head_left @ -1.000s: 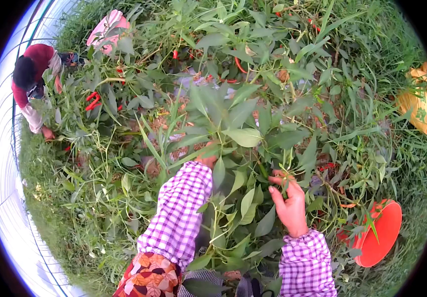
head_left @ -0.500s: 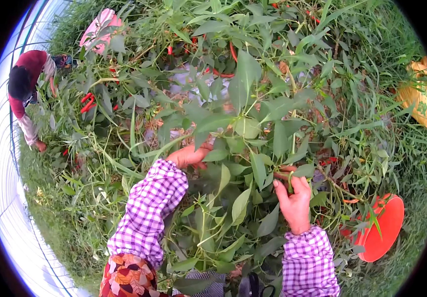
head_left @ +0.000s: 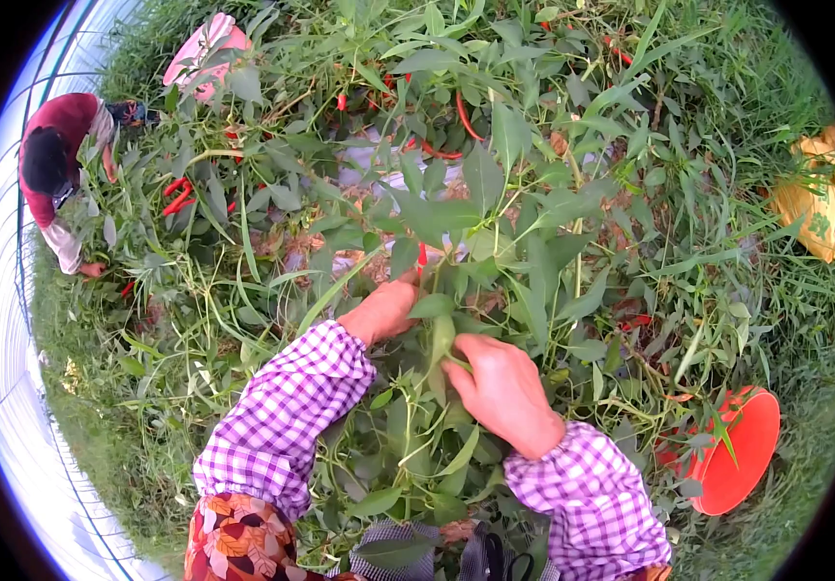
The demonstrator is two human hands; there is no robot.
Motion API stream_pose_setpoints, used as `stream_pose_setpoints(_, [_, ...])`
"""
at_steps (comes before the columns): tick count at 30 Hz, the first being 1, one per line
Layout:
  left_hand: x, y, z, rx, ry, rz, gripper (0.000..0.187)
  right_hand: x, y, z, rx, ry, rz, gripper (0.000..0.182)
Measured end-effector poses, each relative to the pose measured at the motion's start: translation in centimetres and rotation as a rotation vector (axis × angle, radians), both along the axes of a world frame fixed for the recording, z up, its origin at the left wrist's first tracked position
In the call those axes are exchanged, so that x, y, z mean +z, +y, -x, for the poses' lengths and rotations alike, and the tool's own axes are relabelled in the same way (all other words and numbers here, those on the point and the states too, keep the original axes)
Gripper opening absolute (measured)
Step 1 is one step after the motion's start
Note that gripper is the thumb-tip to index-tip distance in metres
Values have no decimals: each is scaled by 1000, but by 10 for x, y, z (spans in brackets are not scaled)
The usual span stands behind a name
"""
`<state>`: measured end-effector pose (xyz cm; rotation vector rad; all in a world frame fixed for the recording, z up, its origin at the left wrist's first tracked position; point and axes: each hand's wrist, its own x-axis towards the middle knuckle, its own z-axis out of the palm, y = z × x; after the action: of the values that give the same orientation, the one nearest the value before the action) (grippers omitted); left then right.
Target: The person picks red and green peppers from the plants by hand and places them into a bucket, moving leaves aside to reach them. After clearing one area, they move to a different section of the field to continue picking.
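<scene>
In the middle of the head view, my left hand (head_left: 384,310) reaches in among the pepper plant's leaves (head_left: 483,179). Its fingers are curled and partly hidden by foliage. A red chili pepper (head_left: 422,255) sticks up from its fingertips. Just to the right, my right hand (head_left: 506,389) is closed, with thumb and forefinger pinching at a thin green stem (head_left: 462,367) beside a hanging leaf. Both forearms wear purple checked sleeves.
At right a red bucket (head_left: 742,455) lies tipped among the plants, with a yellow sack (head_left: 814,198) farther up. A pink container (head_left: 206,56) is at upper left. A co-worker (head_left: 54,160) bends over plants at left. Ripe chilies (head_left: 178,196) hang nearby.
My right hand has moved left, close to my left hand. The left hand has shifted slightly right, and a red chili pepper now shows at its fingertips.
</scene>
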<state>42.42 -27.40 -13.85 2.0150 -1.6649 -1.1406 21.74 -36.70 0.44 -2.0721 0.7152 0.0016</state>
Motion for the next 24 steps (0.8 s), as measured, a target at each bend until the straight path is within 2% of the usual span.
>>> stream_pose_setpoints(1, [8, 2, 1, -17, -66, 25, 29, -18, 2, -15, 52, 132, -8, 31])
stream_pose_setpoints(3, [17, 2, 5, -56, -193, 78, 30, -43, -1, -40, -88, 258, -168, 35])
stream_pose_setpoints(4, [23, -1, 13, 21, -260, 171, 29, -52, -3, -47, -89, 344, -216, 35])
stream_pose_setpoints(5, [21, -1, 14, -8, -278, 110, 30, -68, -4, -53, -89, 428, -267, 35])
stream_pose_setpoints(6, [19, 1, 13, -38, -295, 43, 31, -119, 21, -42, -206, 31, 61, 31])
stream_pose_setpoints(8, [15, 6, 8, -88, -251, -166, 34, -171, 28, -38, -177, -187, -279, 29])
stream_pose_setpoints(9, [24, 3, 8, -113, -282, -177, 28, -183, 29, -36, -159, -295, -451, 28])
stream_pose_setpoints(11, [48, -3, 11, -167, -341, -200, 18, -181, 24, -37, -265, -274, -831, 24])
stream_pose_setpoints(12, [35, 5, 10, -102, -318, -26, 19, -165, 25, -36, -215, -320, -666, 21])
stream_pose_setpoints(13, [33, 5, 7, -128, -338, 50, 19, -152, 24, -37, -166, -367, -498, 18])
stream_pose_setpoints(14, [31, 4, 5, -154, -359, 127, 19, -142, 20, -38, -173, -381, -440, 13])
stream_pose_setpoints(15, [30, 0, 4, -181, -381, 206, 18, -150, 23, -39, -172, -396, -295, 12])
stream_pose_setpoints(16, [30, -4, 4, -161, -307, 163, 17, -163, 28, -41, -172, -406, -150, 12])
stream_pose_setpoints(17, [25, -4, 2, -194, -340, 150, 16, -176, 31, -38, -175, -412, -3, 12])
stream_pose_setpoints(18, [16, -2, -2, -232, -368, 139, 15, -159, 25, -36, -203, -440, -247, 14])
stream_pose_setpoints(19, [15, -5, -5, -273, -393, 130, 14, -156, 22, -35, -149, -315, -183, 15])
stream_pose_setpoints(20, [16, -5, -8, -304, -411, 98, 12, -156, 26, -37, -218, -303, -109, 16])
stream_pose_setpoints(21, [25, -8, -7, -289, -359, 367, 12, -159, 33, -40, -287, -288, -35, 16])
stream_pose_setpoints(22, [25, -7, -6, -286, -386, 289, 13, -162, 38, -48, -340, -429, 49, 16])
stream_pose_setpoints(24, [30, -10, 1, -231, -388, 213, 14, -156, 37, -44, -318, -286, 0, 18])
